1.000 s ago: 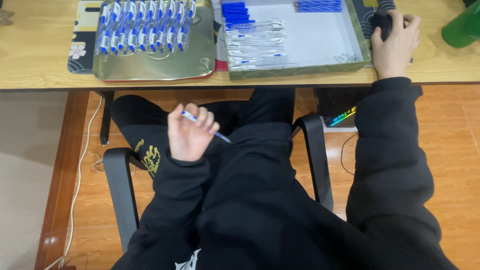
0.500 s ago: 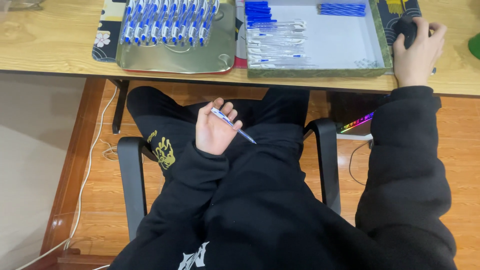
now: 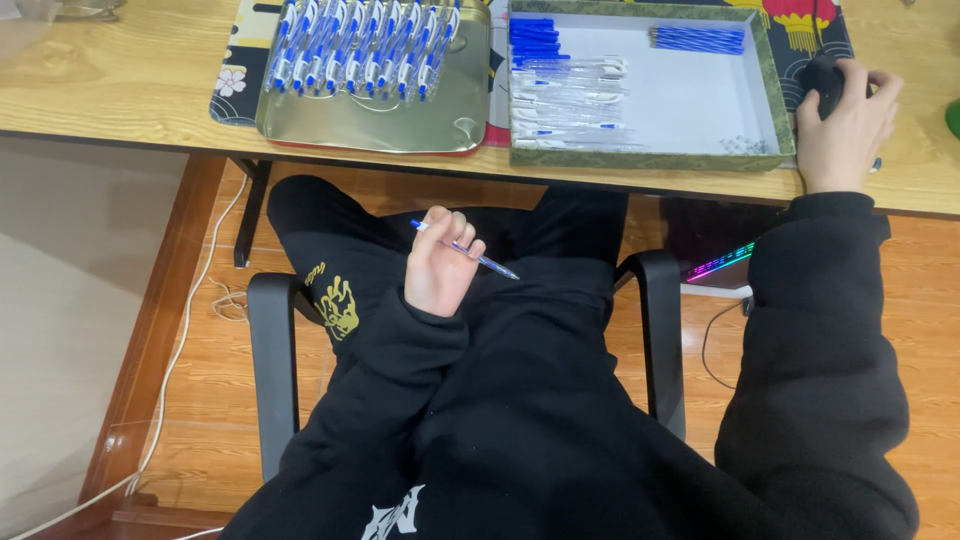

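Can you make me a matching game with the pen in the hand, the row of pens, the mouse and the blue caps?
Things:
1. pen
2. row of finished pens
3. computer mouse
4. loose blue caps

Places:
A. in the white box
B. under the right hand
C. on the metal tray
D. in the left hand, over the lap

Pairs: 1-D, 2-C, 3-B, 4-A

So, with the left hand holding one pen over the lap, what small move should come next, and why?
Probably lift the left hand to the desk and lay its blue pen in the metal tray, beside the finished pens. The pen looks assembled, and the right hand rests on a dark mouse, so it is occupied.
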